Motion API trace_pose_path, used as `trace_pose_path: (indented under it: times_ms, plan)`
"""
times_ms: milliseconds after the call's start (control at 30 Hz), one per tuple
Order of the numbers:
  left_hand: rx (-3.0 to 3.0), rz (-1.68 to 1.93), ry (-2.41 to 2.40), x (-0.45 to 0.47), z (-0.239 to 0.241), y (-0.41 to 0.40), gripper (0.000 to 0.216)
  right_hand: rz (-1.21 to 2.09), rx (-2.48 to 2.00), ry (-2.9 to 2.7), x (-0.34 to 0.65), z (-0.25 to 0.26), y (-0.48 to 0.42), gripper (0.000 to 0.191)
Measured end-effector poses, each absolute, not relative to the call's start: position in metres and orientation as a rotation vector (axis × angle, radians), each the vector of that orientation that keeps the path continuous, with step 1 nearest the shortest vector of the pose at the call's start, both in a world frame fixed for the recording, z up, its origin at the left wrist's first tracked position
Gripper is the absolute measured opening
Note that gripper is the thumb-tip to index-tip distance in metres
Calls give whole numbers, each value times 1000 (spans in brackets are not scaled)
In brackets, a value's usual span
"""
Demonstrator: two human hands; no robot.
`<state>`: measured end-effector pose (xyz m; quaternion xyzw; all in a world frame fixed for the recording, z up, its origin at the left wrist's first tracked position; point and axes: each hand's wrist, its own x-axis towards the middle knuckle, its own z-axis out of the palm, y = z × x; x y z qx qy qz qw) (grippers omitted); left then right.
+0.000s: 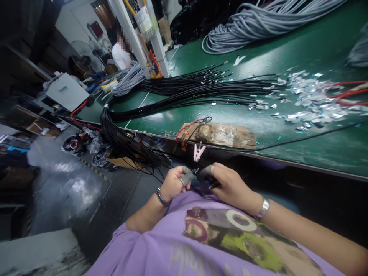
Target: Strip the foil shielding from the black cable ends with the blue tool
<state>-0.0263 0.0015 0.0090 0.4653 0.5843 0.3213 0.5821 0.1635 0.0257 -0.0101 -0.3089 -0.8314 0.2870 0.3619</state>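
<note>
My left hand (176, 181) is closed in a pinch in front of my shirt, with grey coverings on the thumb and a finger. It holds the end of a thin black cable (198, 190), whose tip is too small to make out. Right beside it, my right hand (231, 184) is closed, also with a covered finger. Something dark with a bit of blue shows in that grip, mostly hidden by the fingers. Just beyond both hands, a pale pink clothes-peg (199, 152) hangs at the table edge below a worn wooden block (227, 136).
On the green table (184, 109) lie long bundles of black cable (161, 100), some drooping over the edge at left. Foil and plastic scraps (309, 97) litter the right. A grey cable coil (244, 28) lies behind. A white post (138, 36) stands at the back; a person (120, 55) sits beyond.
</note>
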Motion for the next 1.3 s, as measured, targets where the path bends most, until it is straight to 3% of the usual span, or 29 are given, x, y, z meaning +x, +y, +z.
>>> trace_pose_path:
  times_ms: [100,267,400,767,1000,1167,1300]
  plan:
    - [1053,747,1336,-27,8,1,44,1113,-905,-1899,163,-10,29,9]
    - [1008,669,1242,-28,8,1,53,1705,-790,-1628,158,-6,34,41]
    - [1007,651,1236,-29,8,1,54,1867,-698,-1569,152,-3,35,50]
    - [1029,663,1261,-30,6,1,49,1423,-853,-1864,147,-2,33,21]
    - [1042,665,1237,-30,5,-1,51,1325,-862,-2067,153,-1,35,9]
    - [989,722,1194,-30,-5,-4,53,1141,-799,-2270,158,3,40,21]
    - [870,875,1175,-31,-10,-2,55,846,-1001,-2420,165,1,46,21]
